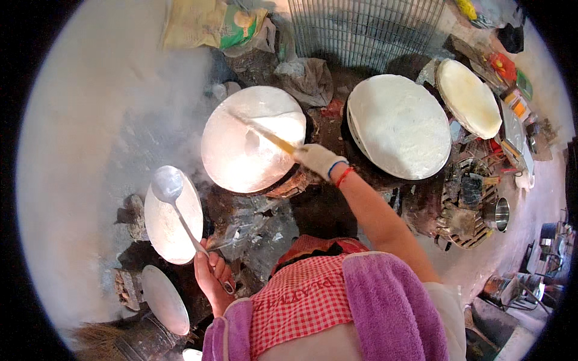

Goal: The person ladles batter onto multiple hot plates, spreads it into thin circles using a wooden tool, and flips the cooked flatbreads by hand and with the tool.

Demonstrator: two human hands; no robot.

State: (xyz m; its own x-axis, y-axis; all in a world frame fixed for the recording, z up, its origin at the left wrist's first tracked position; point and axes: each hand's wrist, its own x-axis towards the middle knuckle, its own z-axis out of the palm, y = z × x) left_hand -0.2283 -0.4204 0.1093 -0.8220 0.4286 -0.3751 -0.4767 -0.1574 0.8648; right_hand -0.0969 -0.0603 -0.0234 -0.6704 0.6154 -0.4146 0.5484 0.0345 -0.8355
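My right hand [319, 160], in a white glove, is closed around the yellow handle of a long, thin wooden spreader [260, 129]. The spreader reaches left across a large round griddle [232, 162], over a pale, wet-looking layer of batter [283, 125]. At the lower left, my bare left hand [211, 278] grips a metal ladle [167, 184] by its handle. The ladle's bowl hangs over a second round griddle [165, 231] with a white surface. To the right of my gloved hand lies a wide, pale flatbread stack [402, 129].
Another round flatbread stack [468, 99] sits at the far right. A wire rack [367, 30] stands at the back, near a plastic sack [211, 24]. A round metal plate [164, 299] leans at the lower left. A steel pot [497, 215] is on the right. Steam drifts on the left.
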